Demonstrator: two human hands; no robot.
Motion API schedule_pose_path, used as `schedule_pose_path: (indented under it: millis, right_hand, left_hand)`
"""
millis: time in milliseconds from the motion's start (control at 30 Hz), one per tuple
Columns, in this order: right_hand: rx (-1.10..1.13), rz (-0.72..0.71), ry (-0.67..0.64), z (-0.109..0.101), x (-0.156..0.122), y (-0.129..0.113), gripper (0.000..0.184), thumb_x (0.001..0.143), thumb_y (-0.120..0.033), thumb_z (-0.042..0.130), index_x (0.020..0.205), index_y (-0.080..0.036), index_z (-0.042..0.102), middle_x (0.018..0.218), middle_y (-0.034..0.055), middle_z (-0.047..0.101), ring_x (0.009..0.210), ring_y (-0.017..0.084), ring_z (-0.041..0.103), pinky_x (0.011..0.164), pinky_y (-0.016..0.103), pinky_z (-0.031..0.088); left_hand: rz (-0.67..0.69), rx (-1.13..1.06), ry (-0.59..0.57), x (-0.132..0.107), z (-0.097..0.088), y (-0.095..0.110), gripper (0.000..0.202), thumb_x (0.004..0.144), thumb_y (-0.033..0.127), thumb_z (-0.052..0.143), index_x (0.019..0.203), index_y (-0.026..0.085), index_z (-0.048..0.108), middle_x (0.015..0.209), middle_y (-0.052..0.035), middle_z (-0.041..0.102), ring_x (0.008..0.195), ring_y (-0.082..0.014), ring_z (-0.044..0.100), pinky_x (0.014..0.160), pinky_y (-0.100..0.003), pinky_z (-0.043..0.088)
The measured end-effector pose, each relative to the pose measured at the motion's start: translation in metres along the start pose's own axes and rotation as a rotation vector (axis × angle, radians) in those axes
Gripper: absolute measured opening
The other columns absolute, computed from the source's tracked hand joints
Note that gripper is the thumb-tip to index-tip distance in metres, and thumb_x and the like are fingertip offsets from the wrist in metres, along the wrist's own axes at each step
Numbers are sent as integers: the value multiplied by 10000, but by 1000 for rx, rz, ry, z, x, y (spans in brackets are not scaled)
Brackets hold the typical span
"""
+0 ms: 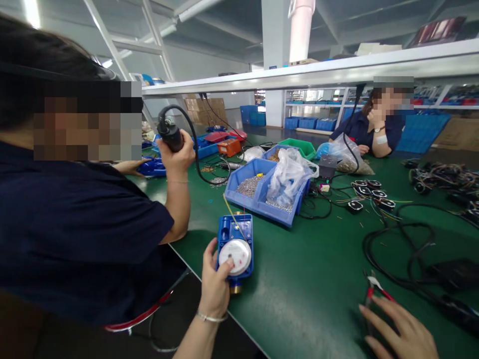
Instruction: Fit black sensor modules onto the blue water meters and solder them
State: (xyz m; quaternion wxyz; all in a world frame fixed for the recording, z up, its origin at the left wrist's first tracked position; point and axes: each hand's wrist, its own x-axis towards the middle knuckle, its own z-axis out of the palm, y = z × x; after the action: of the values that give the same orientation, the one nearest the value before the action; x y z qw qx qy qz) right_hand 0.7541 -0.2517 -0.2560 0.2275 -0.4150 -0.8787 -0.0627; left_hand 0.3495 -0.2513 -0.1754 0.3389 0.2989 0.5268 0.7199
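My left hand (216, 281) grips a blue water meter (235, 252) at the table's front edge, with the thumb lying on its round white dial. Brass ends stick out of the meter at top and bottom, and thin wires rise from its upper part. At the lower right, my right hand (402, 329) is spread over red-handled cutting pliers (374, 286) that lie on the green table. Its fingers are apart and slightly blurred. Whether they touch the handles I cannot tell.
Blue bins (258, 199) of small metal parts stand beyond the meter, with a plastic bag (290, 177) on one. Black cables (389, 239) and small black parts (368, 192) lie to the right. A co-worker at left holds a black tool (172, 135); another person (370, 124) sits across.
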Motion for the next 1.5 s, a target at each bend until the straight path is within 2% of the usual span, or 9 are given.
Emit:
schedule_pose_path:
  millis: [100, 267, 467, 633, 867, 1000, 1167, 1367, 1500]
  right_hand:
    - [-187, 71, -83, -8, 6, 2, 590, 753, -485, 580, 1310, -398, 407, 1360, 102, 369, 1177, 418, 393, 773, 604, 438]
    - [-145, 121, -315, -31, 22, -7, 498, 842, -551, 463, 1315, -409, 393, 1409, 46, 305, 1268, 351, 268, 890, 535, 382]
    - [-114, 325, -466, -56, 25, 2, 434, 890, -484, 417, 1311, -380, 410, 1378, 76, 348, 1176, 342, 344, 854, 495, 404]
    - [-96, 420, -510, -69, 9, 14, 502, 882, -466, 447, 1360, -367, 332, 1398, 62, 321, 1197, 316, 326, 928, 500, 377]
    - [186, 325, -738, -109, -3, 35, 554, 900, -305, 415, 1405, -374, 199, 1488, -70, 95, 1369, 201, 84, 1102, 442, 247]
    - [251, 304, -813, -123, -7, 51, 655, 852, -87, 337, 1402, -404, 178, 1481, -102, 102, 1362, 147, 135, 1118, 378, 242]
    - [263, 288, -855, -123, 2, 64, 746, 795, -74, 419, 1398, -429, 159, 1484, -106, 73, 1320, 213, 244, 1079, 421, 304]
    - [310, 279, -947, -130, 7, 72, 872, 738, -127, 575, 1405, -423, 98, 1490, -77, -15, 1328, 270, 182, 1059, 494, 271]
    - [172, 244, -951, -129, 0, 76, 1042, 611, -16, 616, 1402, -428, 76, 1490, -45, -10, 1357, 333, 37, 1022, 602, 210]
  left_hand:
    - [-34, -69, -106, -48, 15, 4, 813, 669, 301, 727, 1353, 277, 289, 1167, -50, 528, 1058, -273, 525, 847, -313, 486]
    - [-235, -229, -346, -97, 63, 5, 848, 685, 297, 745, 1368, 283, 243, 1295, -85, 453, 1165, -323, 450, 984, -397, 398]
    - [-469, -256, -557, -132, 117, -23, 746, 751, 284, 703, 1352, 282, 262, 1323, -95, 427, 1164, -317, 458, 992, -416, 393]
    - [-537, -145, -700, -141, 131, -43, 728, 783, 349, 676, 1368, 285, 247, 1321, -84, 431, 1172, -309, 452, 1011, -423, 374]
    - [-473, 37, -818, -130, 127, -44, 688, 815, 481, 609, 1357, 277, 237, 1403, -73, 313, 1276, -295, 307, 1034, -368, 343]
    - [-448, 76, -866, -126, 122, -41, 728, 795, 536, 614, 1365, 255, 260, 1365, -106, 360, 1250, -312, 343, 1013, -384, 368]
    - [-314, 232, -789, -104, 123, -38, 513, 866, 530, 507, 1299, 282, 388, 1363, -92, 330, 1228, -297, 367, 1005, -408, 367]
    - [173, 604, -1017, -27, 176, -26, 319, 900, 412, 464, 1131, 218, 570, 1255, -75, 452, 1191, -266, 386, 1035, -418, 289]
    - [151, 576, -1156, 3, 214, -31, 333, 886, 444, 482, 1053, 193, 624, 1108, -66, 566, 1094, -258, 470, 1006, -387, 316]
